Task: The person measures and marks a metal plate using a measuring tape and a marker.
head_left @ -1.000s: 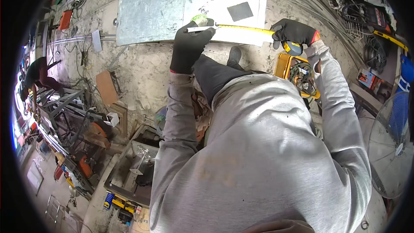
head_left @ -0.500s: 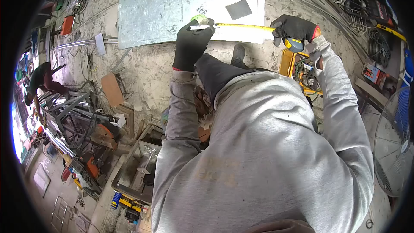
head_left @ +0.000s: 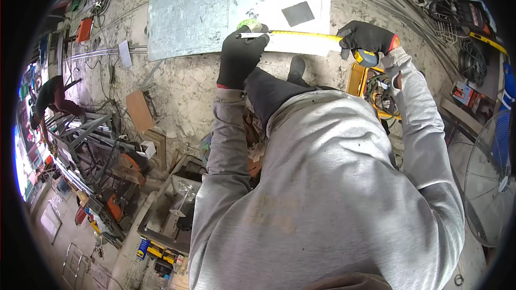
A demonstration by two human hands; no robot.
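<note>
While our left hand (head_left: 239, 56) is clenching a white marker (head_left: 251, 35) against the yellow tape blade (head_left: 306, 34), our right hand (head_left: 368, 37) is gripping the tape measure case (head_left: 366, 58), stretching the tape blade across the metal sheet (head_left: 263, 5) on the floor.
</note>
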